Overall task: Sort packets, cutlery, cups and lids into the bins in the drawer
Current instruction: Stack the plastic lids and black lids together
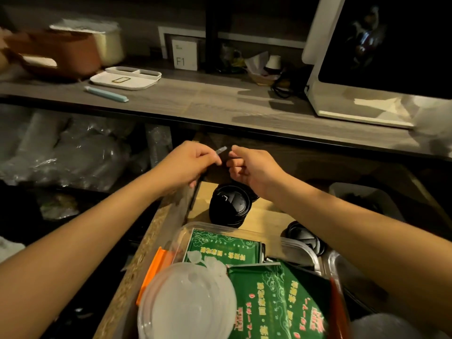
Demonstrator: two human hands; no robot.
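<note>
Both hands are up over the drawer (259,211). The left hand (188,162) and the right hand (252,165) have their fingers pinched on one small strip (222,150). Black lids (230,206) sit below.

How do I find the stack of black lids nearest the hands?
Start at the open drawer under the counter. On its bare wooden floor, beyond the bin of green packets, stands a stack of black lids, just below the hands. It is taller than the other black lids to its right.

Black lids (231,206), green patterned packets (274,304), orange-clipped clear bin (156,267).
</note>
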